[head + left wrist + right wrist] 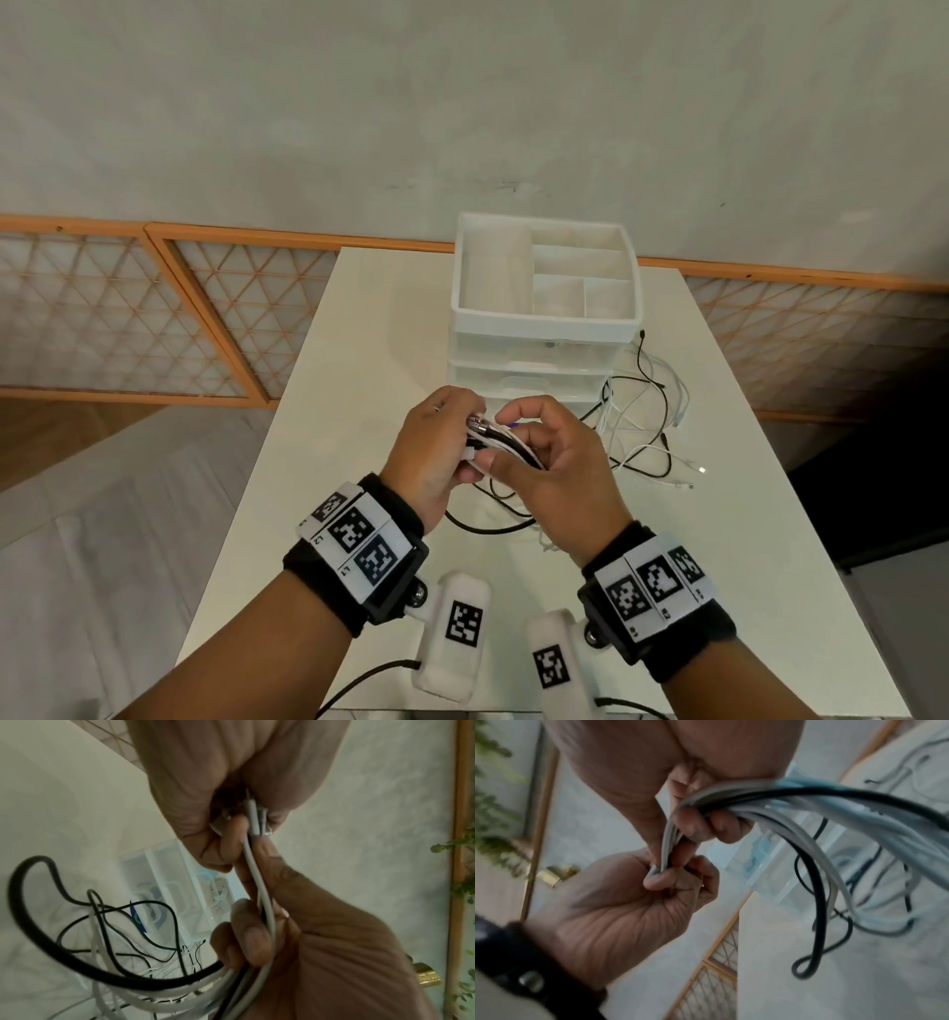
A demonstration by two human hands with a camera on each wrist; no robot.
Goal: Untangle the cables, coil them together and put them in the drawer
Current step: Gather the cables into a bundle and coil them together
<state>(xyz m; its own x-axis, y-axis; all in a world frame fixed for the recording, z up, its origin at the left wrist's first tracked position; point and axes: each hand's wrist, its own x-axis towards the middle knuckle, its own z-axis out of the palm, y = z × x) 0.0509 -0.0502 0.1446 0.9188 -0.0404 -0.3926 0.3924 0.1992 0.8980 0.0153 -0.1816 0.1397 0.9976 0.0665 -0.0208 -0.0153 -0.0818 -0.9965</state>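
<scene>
Head view | left hand (436,447) and right hand (560,473) both clamp cables (506,441)

Both raised just in front of the drawer unit (544,329), knuckles nearly touching: left hand (436,452) curled round the cable ends (493,437), right hand (560,462) pinching the same bundle (thumb on top), wrists angled inward.
</scene>
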